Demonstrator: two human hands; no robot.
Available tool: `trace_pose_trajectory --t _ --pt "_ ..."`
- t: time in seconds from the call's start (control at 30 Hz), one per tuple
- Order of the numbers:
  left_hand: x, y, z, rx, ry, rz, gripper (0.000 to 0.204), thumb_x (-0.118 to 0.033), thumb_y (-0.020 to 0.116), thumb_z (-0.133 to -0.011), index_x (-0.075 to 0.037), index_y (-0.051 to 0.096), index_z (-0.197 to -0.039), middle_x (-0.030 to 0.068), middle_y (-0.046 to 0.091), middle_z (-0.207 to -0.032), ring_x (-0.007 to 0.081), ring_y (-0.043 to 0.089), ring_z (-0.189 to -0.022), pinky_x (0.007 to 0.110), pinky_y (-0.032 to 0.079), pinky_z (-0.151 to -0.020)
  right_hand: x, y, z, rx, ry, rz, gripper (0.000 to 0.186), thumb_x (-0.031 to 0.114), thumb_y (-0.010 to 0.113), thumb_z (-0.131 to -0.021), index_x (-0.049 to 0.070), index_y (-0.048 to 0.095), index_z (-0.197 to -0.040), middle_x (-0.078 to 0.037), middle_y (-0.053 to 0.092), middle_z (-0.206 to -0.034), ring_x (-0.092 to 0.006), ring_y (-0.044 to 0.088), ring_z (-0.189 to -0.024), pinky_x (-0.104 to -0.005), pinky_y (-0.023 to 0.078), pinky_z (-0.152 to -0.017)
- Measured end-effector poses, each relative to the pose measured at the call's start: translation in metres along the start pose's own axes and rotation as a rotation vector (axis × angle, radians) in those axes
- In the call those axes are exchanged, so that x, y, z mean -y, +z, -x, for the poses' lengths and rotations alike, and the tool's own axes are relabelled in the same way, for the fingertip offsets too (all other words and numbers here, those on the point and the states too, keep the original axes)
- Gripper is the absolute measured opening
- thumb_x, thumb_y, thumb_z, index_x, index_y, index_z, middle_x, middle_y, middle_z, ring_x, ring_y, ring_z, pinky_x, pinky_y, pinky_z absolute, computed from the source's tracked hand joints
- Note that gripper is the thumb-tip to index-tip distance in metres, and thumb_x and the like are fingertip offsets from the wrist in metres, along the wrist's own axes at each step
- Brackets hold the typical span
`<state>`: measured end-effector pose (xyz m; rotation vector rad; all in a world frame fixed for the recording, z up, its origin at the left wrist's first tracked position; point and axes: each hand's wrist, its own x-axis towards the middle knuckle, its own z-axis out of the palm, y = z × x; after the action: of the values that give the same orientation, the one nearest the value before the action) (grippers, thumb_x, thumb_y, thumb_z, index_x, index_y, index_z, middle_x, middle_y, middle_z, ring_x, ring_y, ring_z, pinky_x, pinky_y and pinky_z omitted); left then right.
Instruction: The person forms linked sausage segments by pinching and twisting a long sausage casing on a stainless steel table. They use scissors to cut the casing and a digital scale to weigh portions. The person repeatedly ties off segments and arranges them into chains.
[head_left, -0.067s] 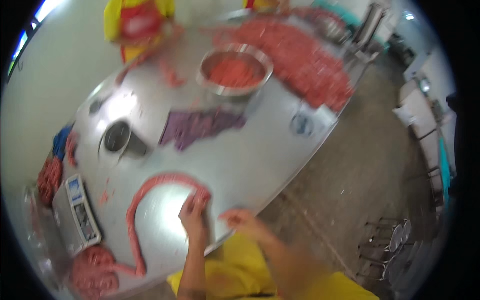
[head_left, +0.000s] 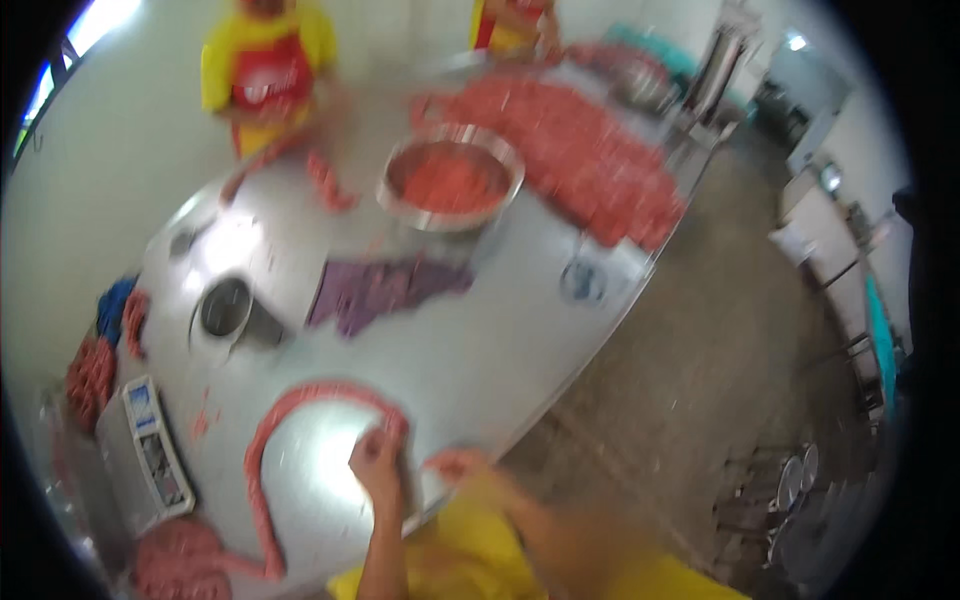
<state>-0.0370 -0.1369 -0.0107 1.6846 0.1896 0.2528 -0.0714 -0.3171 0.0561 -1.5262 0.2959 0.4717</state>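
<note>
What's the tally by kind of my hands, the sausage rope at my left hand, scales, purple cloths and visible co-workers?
Hands: 2, left hand and right hand
Sausage rope: 1
Scale: 1
Purple cloth: 1
Co-workers: 2
Total: 7

Right hand [head_left: 460,465], fingers too blurred for me to tell apart; right forearm [head_left: 548,530], smeared; left hand [head_left: 378,462], grip on the sausage rope [head_left: 256,480] partly hidden behind its own fingers; farther co-worker [head_left: 500,35], head cut off above; scale [head_left: 160,450], markings illegible.
</note>
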Motion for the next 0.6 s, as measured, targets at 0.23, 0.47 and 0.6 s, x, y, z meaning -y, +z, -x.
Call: trace_pose_trajectory --t 0.23,0.47,0.6 --pt "-0.001 0.015 -0.04 0.118 -0.21 -0.466 0.019 -0.007 0.072 -0.083 0.006 0.073 -0.069 0.009 0.07 -0.06 0.0168 0.071 -0.057 0.028 0.057 -0.059 -0.065 -0.009 -0.039 0.111 -0.145 0.41 0.025 0.021 0.066 -0.096 0.005 0.079 -0.111 -0.016 0.077 -0.097 -0.0219 0.071 -0.096 -0.0356 0.054 -0.088" --pt "-0.004 -0.012 -0.072 0.513 -0.211 -0.502 0.06 -0.047 0.066 -0.099 -0.004 0.068 -0.059 0.0033 0.06 -0.053 0.0113 0.055 -0.049 0.034 0.043 -0.049 -0.061 -0.084 -0.03 -0.14 -0.234 0.584 0.021 0.023 0.067 -0.092 0.005 0.076 -0.096 -0.018 0.072 -0.082 -0.0312 0.071 -0.075 -0.0438 0.054 -0.07" --pt "-0.007 -0.021 -0.067 0.459 -0.132 -0.524 0.035 -0.028 0.067 -0.093 -0.001 0.076 -0.073 0.009 0.064 -0.054 0.0149 0.062 -0.05 0.035 0.047 -0.051 -0.033 -0.087 -0.009 -0.491 -0.277 0.534 0.018 0.016 0.064 -0.092 0.002 0.073 -0.086 -0.018 0.067 -0.071 -0.0275 0.065 -0.064 -0.0421 0.051 -0.064"
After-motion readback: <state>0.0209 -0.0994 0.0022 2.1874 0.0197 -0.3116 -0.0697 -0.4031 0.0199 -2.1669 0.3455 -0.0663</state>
